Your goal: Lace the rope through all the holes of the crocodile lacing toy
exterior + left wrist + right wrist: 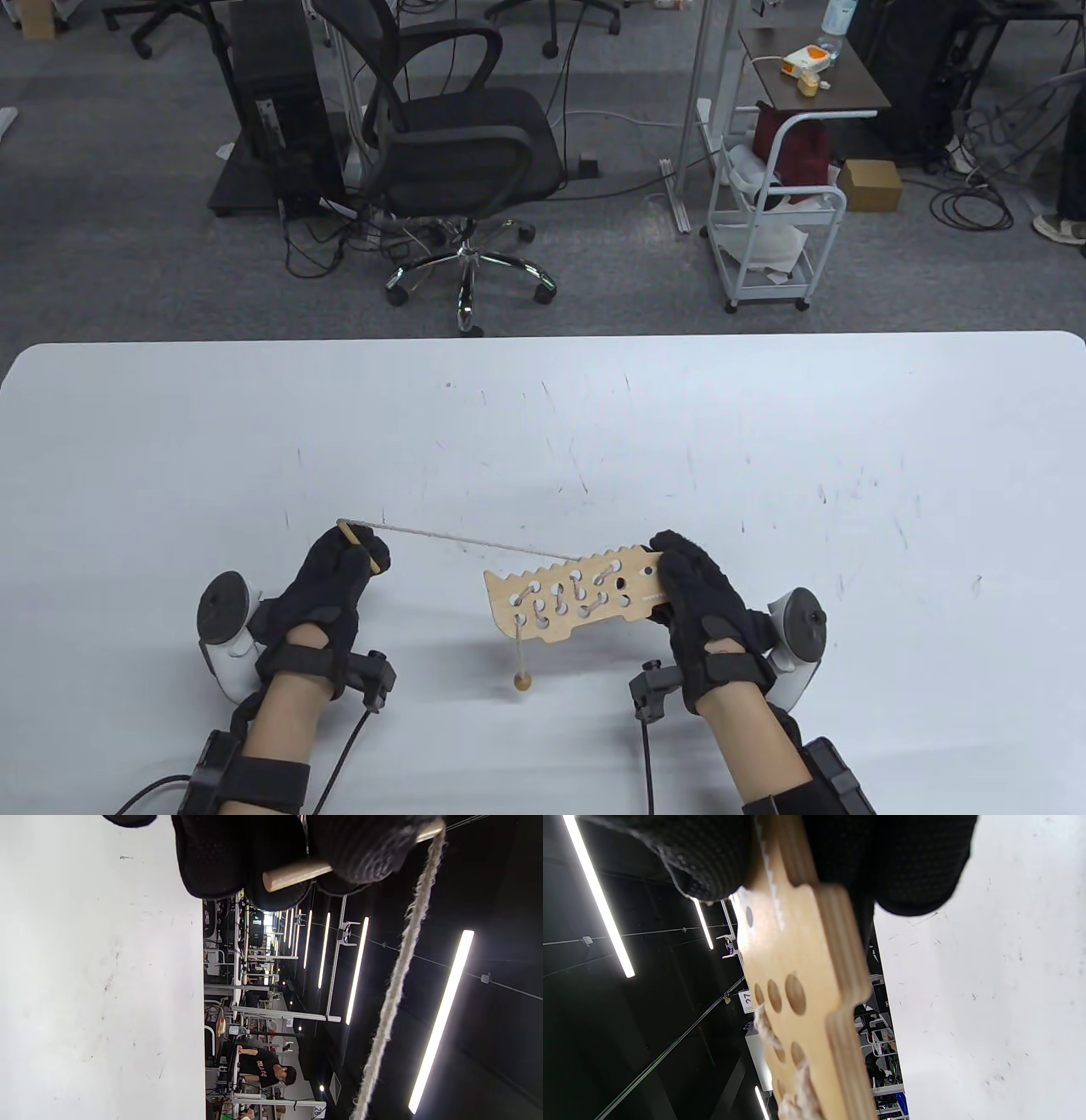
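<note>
The wide white scuffed counter (pixel 764 441) carries both gloved hands near its front edge. The flat pale plywood crocodile lacing board (pixel 577 596), saw-toothed along its upper edge and drilled with round holes, is held lifted off the counter and tilted. The right hand (pixel 704 607) in its black sensor glove has its grip curled round the board's right end, fingers on one face and thumb on the other, as the right wrist view shows. Away from the board on its other side, the left hand (pixel 335 577), also black-gloved, has its grip pinched shut on a slim wooden lacing needle (pixel 356 543). The thin beige twine rope (pixel 475 541) runs taut from that needle's far tip across to the board's upper edge, and short stretches of it cross between many of the holes; a few holes near the board's right end look unlaced. Below the board's left end a short length of rope hangs down to a small round wooden bead (pixel 523 679).
</note>
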Demonstrator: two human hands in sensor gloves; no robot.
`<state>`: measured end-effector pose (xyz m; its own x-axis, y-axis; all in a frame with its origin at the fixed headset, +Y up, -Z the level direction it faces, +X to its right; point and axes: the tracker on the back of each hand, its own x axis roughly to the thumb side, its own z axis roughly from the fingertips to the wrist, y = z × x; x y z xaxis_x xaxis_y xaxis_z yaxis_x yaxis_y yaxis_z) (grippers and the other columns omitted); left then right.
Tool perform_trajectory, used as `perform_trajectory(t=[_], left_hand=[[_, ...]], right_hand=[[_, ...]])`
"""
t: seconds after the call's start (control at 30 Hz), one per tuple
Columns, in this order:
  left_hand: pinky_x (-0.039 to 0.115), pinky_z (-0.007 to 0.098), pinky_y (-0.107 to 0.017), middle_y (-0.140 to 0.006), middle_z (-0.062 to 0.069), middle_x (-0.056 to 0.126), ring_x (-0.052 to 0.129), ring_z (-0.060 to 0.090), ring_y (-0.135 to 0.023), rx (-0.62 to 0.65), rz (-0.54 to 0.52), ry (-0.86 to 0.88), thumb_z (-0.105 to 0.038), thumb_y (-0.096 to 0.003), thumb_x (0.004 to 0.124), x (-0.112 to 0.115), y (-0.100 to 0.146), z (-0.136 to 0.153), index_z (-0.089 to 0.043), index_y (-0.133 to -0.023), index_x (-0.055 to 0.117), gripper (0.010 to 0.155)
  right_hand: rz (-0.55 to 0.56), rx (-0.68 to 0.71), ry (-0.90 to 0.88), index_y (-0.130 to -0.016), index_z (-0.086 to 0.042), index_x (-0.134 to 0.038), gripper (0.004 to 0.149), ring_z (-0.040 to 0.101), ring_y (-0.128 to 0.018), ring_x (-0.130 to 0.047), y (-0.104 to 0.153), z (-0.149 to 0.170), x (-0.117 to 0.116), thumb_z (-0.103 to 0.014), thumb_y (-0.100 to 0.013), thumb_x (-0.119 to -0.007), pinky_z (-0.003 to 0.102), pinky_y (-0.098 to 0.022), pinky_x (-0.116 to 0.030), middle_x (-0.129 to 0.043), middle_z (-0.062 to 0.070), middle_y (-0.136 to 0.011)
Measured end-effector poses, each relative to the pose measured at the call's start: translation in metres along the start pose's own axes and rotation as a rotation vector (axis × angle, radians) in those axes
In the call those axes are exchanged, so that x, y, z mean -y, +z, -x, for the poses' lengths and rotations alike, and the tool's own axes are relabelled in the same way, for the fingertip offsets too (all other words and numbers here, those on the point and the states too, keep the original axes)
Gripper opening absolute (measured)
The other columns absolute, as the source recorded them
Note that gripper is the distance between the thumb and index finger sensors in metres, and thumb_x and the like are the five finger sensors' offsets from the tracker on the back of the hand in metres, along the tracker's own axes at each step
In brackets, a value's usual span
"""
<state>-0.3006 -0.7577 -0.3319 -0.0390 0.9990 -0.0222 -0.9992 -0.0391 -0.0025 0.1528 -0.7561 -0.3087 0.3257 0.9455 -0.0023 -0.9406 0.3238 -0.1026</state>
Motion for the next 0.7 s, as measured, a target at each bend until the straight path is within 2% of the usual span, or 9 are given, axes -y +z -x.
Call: perform_trajectory(t=[0.33, 0.53, 0.63, 0.7], left_hand=[[0.051, 0.059, -0.075, -0.084, -0.002, 0.086, 0.082, 0.028, -0.082, 0.022, 0.076, -0.063, -0.039, -0.0436, 0.077, 0.016, 0.001, -0.005, -0.036, -0.091, 0.076, 0.048], [0.047, 0.06, -0.075, -0.085, 0.0, 0.08, 0.077, 0.031, -0.083, 0.027, 0.164, -0.083, -0.031, -0.0445, 0.073, 0.028, 0.002, -0.007, -0.047, -0.105, 0.052, 0.067], [0.046, 0.06, -0.076, -0.086, 0.001, 0.076, 0.073, 0.032, -0.084, 0.019, 0.219, -0.11, -0.029, -0.045, 0.07, 0.034, 0.002, -0.007, -0.055, -0.106, 0.041, 0.072], [0.045, 0.06, -0.076, -0.087, 0.001, 0.075, 0.071, 0.032, -0.085, 0.016, 0.242, -0.119, -0.029, -0.0453, 0.068, 0.038, 0.002, -0.006, -0.056, -0.105, 0.043, 0.071]], right_hand=[[-0.027, -0.002, 0.01, -0.089, -0.01, -0.073, 0.049, 0.023, -0.054, -0.105, 0.001, 0.002, -0.004, -0.034, -0.047, -0.08, 0.04, -0.041, -0.083, -0.098, 0.006, -0.076], [-0.074, -0.004, 0.022, -0.089, -0.01, -0.073, 0.049, 0.023, -0.054, -0.105, 0.005, 0.003, -0.013, -0.034, -0.047, -0.08, 0.04, -0.041, -0.083, -0.098, 0.006, -0.075], [-0.098, -0.006, 0.029, -0.089, -0.01, -0.073, 0.049, 0.023, -0.054, -0.105, 0.006, 0.004, -0.017, -0.035, -0.047, -0.08, 0.04, -0.041, -0.083, -0.098, 0.006, -0.075], [-0.111, -0.006, 0.033, -0.089, -0.01, -0.073, 0.049, 0.023, -0.054, -0.105, 0.008, 0.005, -0.019, -0.034, -0.047, -0.08, 0.04, -0.041, -0.083, -0.098, 0.006, -0.075]])
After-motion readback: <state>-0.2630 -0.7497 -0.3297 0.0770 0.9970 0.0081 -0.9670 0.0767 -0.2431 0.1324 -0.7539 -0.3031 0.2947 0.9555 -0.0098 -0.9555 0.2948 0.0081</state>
